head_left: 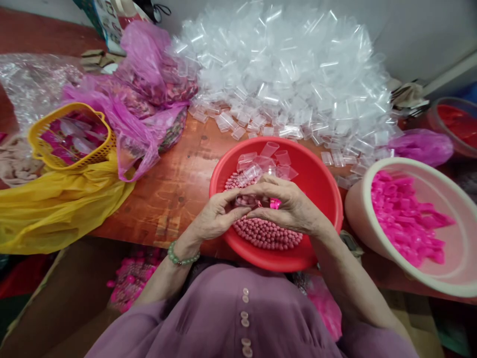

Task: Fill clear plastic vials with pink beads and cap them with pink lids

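Over a red basin, my two hands meet around a short clear plastic tube. My left hand pinches the tube between thumb and fingers. The fingertips and thumb of my right hand close on the tube's other side. In the gap under my right fingers shows a bright pink plastic piece; whether it is held or lies below is hard to tell. Beneath my hands, dusty pink beads cover part of the basin's bottom, and several loose clear tubes rest on their far side.
Behind the basin spreads a big heap of clear tubes. To the right stands a pale tub holding pink plastic pieces. At left are a yellow basket, a yellow bag and purple bags. A box of pink beads sits below.
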`<state>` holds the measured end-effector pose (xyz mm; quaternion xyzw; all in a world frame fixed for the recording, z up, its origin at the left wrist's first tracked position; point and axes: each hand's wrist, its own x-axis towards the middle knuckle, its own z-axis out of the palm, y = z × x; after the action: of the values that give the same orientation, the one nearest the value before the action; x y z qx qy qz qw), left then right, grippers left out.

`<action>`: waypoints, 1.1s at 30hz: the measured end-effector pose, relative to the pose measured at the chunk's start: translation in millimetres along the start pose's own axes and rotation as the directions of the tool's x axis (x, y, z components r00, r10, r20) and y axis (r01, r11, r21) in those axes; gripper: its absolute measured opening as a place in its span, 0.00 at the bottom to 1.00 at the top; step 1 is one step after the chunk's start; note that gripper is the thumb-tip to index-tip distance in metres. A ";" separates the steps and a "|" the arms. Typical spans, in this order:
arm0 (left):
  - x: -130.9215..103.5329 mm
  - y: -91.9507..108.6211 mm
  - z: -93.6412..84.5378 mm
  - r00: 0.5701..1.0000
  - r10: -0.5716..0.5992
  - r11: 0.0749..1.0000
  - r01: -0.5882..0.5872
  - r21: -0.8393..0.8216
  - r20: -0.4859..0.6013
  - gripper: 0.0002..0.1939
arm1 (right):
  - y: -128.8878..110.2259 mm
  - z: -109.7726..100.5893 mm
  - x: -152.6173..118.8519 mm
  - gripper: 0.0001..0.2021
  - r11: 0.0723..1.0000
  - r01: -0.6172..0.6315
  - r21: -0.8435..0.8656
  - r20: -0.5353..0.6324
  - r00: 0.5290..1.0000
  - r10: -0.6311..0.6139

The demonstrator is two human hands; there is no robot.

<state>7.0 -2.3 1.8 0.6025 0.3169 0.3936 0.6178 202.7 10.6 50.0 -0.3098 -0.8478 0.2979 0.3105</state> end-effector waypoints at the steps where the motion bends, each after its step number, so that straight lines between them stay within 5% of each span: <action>1: 0.1 -0.4 -0.5 1.000 -0.003 1.000 0.003 -0.014 0.011 0.12 | 0.3 0.5 0.6 0.13 1.000 0.005 0.005 -0.003 1.000 -0.005; 11: 7.1 1.2 -5.6 0.998 -0.058 0.983 0.058 -0.174 0.009 0.10 | 1.9 6.0 -1.3 0.05 0.995 -0.019 0.100 -0.141 0.989 0.033; 17: 11.1 -2.6 -8.3 0.990 -0.135 0.915 0.140 -0.378 0.040 0.11 | -0.5 -3.1 -14.9 0.08 0.969 -0.173 0.179 -0.085 0.978 0.190; 22: 8.7 -1.9 -3.7 0.991 -0.130 0.854 0.134 -0.503 0.043 0.09 | 6.0 -11.8 -31.2 0.12 0.930 -0.332 0.158 -0.142 0.924 0.354; 26: 10.1 4.7 -1.0 0.995 -0.043 0.876 0.080 -0.475 0.087 0.07 | 19.8 -20.8 -43.5 0.12 0.916 -0.401 0.016 -0.120 0.909 0.400; 29: 14.7 9.1 -1.7 0.999 -0.025 0.916 0.033 -0.400 0.027 0.09 | 31.0 -25.2 -48.6 0.11 0.860 -0.431 -0.273 -0.058 0.900 0.433; 33: 19.5 10.1 -2.1 0.999 -0.044 0.934 0.047 -0.355 0.016 0.09 | 38.3 -22.5 -43.0 0.09 0.713 -0.378 -0.591 0.157 0.813 0.561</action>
<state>13.7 15.3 13.2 0.4750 0.2518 0.4277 0.7266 258.2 11.3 22.7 -0.5378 -0.8262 0.1665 -0.0197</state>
